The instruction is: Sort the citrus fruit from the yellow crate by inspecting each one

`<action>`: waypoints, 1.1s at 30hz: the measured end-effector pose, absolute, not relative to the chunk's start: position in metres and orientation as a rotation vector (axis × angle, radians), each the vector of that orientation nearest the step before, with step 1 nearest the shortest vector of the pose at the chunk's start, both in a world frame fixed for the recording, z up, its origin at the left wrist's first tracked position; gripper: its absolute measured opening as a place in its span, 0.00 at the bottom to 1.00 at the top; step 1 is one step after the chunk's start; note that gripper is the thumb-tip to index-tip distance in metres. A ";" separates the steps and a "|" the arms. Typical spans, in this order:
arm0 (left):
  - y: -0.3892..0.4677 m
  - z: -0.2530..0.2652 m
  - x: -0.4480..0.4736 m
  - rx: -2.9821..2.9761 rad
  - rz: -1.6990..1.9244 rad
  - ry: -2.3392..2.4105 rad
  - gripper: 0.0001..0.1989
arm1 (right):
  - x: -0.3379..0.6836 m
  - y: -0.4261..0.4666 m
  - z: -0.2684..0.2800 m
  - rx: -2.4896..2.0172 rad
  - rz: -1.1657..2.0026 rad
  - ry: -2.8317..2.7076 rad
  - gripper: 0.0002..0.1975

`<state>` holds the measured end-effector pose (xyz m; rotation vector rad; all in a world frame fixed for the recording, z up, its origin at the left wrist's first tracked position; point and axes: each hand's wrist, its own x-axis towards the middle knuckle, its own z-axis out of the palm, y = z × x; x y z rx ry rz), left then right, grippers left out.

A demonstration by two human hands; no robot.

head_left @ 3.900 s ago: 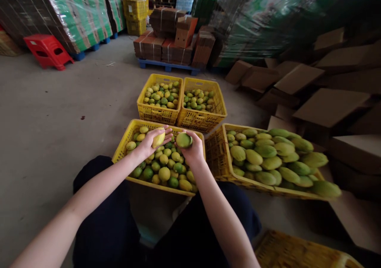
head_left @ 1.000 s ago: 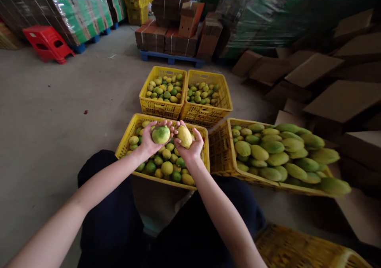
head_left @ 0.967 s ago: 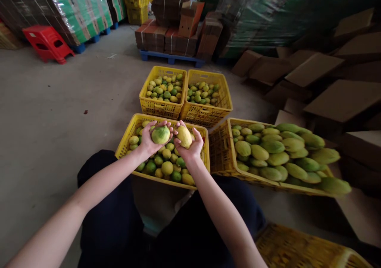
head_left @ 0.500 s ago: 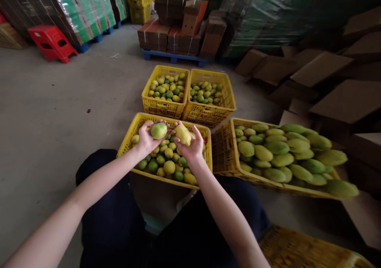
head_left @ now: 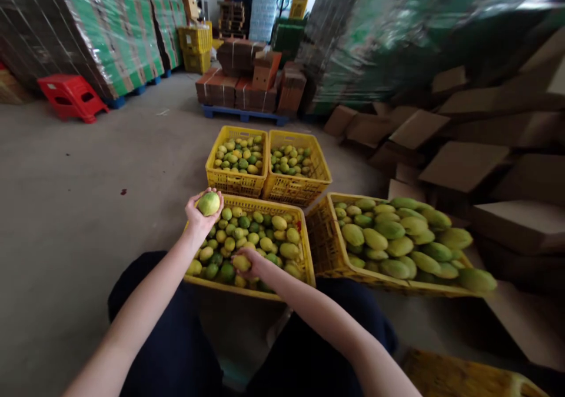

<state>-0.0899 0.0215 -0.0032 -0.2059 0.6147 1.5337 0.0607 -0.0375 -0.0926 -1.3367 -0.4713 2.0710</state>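
Note:
My left hand (head_left: 198,217) is palm up with its fingers curled around a green-yellow lemon (head_left: 208,203), over the left edge of the near yellow crate (head_left: 247,294). Low over the fruit in that same crate, my right hand (head_left: 255,263) is closed on a yellower lemon (head_left: 241,262); some of its fingers are hidden behind the fruit. Loose green and yellow lemons (head_left: 229,244) lie in the crate below both hands.
Two yellow crates (head_left: 236,182) of lemons stand just beyond. At right is a crate (head_left: 339,250) heaped with larger-looking lemons. Cardboard boxes (head_left: 463,164) lie piled farther right. A red stool (head_left: 73,97) and a blue pallet (head_left: 245,115) of bundled cartons stand behind.
My hands have moved apart: the left went left with its green-yellow lemon, the right came down and nearer into the crate with a yellower one. The view has tilted up.

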 end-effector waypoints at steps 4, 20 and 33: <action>0.022 0.001 -0.102 -0.251 1.555 0.615 0.11 | 0.075 0.058 -0.040 -1.455 1.761 -0.433 0.10; 0.020 0.001 -0.097 -0.306 1.530 0.615 0.12 | 0.091 0.036 -0.025 -1.349 1.871 -0.586 0.08; 0.013 -0.021 -0.077 -0.120 1.460 0.770 0.11 | 0.119 0.003 -0.037 -1.149 1.917 -0.345 0.10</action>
